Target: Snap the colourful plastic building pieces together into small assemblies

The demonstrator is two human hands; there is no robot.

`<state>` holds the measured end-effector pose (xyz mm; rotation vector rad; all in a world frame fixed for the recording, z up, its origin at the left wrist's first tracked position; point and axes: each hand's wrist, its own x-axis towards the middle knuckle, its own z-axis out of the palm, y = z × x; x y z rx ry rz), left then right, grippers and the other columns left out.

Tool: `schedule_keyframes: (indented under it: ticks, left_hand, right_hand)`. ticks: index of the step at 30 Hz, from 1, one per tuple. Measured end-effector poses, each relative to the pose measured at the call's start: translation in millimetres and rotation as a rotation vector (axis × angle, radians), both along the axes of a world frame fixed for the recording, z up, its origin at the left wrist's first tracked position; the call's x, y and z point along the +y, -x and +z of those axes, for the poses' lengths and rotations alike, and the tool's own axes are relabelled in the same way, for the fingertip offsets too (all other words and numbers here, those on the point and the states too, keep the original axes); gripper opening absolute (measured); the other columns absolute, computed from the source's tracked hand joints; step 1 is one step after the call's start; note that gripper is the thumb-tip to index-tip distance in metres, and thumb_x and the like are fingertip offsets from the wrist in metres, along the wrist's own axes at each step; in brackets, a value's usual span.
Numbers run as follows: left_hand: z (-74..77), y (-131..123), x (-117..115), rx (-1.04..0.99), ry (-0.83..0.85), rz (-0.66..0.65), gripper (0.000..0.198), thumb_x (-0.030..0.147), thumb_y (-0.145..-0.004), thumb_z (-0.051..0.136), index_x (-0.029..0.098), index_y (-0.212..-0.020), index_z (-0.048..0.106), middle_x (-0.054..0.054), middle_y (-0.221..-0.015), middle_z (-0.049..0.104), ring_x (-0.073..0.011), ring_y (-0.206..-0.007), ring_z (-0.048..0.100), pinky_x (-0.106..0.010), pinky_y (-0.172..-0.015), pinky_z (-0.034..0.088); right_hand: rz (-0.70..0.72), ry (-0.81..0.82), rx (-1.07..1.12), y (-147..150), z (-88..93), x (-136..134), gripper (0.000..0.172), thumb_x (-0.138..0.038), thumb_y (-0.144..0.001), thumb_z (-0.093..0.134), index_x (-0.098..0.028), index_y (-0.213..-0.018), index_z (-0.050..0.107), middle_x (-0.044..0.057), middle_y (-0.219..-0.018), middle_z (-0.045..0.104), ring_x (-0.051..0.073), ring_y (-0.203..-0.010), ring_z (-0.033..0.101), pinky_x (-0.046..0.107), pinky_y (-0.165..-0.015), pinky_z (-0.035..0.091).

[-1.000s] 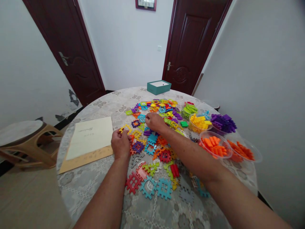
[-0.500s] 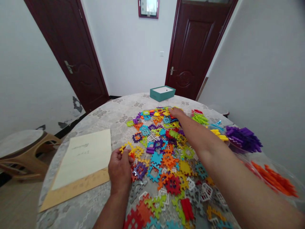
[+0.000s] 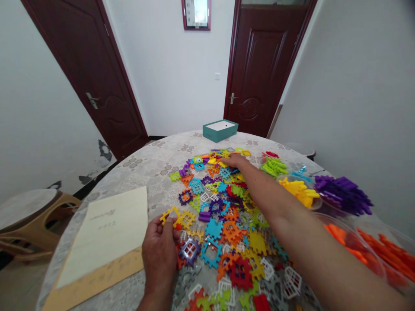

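My left hand (image 3: 159, 248) is closed on a yellow toothed building piece (image 3: 173, 216), pinched between thumb and fingers at the pile's left edge. Beside it lies a yellow window-shaped piece (image 3: 187, 219); I cannot tell whether the two are joined. Stretched across the pile, my right hand (image 3: 236, 160) rests among small yellow and orange pieces at the far end. Its fingers look bent together, and what they grip is hidden. A purple frame piece (image 3: 189, 250) and a blue frame piece (image 3: 211, 252) lie near my left hand.
Clear tubs along the right hold green pieces (image 3: 274, 166), yellow pieces (image 3: 300, 192), purple pieces (image 3: 343, 194) and orange pieces (image 3: 389, 250). A green box (image 3: 219, 132) stands at the table's far edge. Paper (image 3: 106, 229) on a tan folder lies left. A wooden stool (image 3: 42, 216) is beside the table.
My right hand has shifted slightly left and nearer within the far end of the pile. My left hand keeps the yellow piece. The camera view has shifted slightly.
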<state>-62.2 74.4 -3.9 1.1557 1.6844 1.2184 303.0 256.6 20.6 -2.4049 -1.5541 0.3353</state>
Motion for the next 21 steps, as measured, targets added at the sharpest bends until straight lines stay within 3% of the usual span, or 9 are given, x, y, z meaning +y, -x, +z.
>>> schedule_keyframes:
  ticks: [5,13,21]
  left_hand:
    - [-3.4,1,2,0.038,-0.018,-0.044,0.033,0.05,-0.085,0.063,0.025,-0.106,0.068,0.004,-0.061,0.066,-0.0196,-0.051,0.064,-0.029,-0.051,0.048]
    - [-4.2,0,2,0.003,-0.082,-0.08,0.033,0.047,-0.085,0.063,0.023,-0.108,0.068,0.005,-0.061,0.064,-0.0175,-0.052,0.061,-0.027,-0.052,0.046]
    - [-4.6,-1,1,0.025,-0.11,-0.094,0.034,0.046,-0.084,0.064,0.021,-0.106,0.068,0.004,-0.061,0.063,-0.018,-0.055,0.061,-0.028,-0.055,0.045]
  right_hand:
    - [0.082,0.024,0.022,16,3.5,-24,0.077,-0.076,-0.08,0.068,-0.018,-0.129,0.07,0.019,-0.133,0.07,0.034,-0.12,0.066,0.04,-0.1,0.05]
    - [0.353,-0.027,0.084,46,2.6,-74,0.054,-0.061,-0.089,0.07,-0.021,-0.125,0.073,0.007,-0.128,0.074,0.028,-0.116,0.069,0.031,-0.098,0.051]
    - [0.484,-0.026,0.159,82,6.1,-119,0.043,-0.057,-0.094,0.066,-0.02,-0.115,0.076,0.004,-0.114,0.077,0.021,-0.102,0.071,0.026,-0.086,0.052]
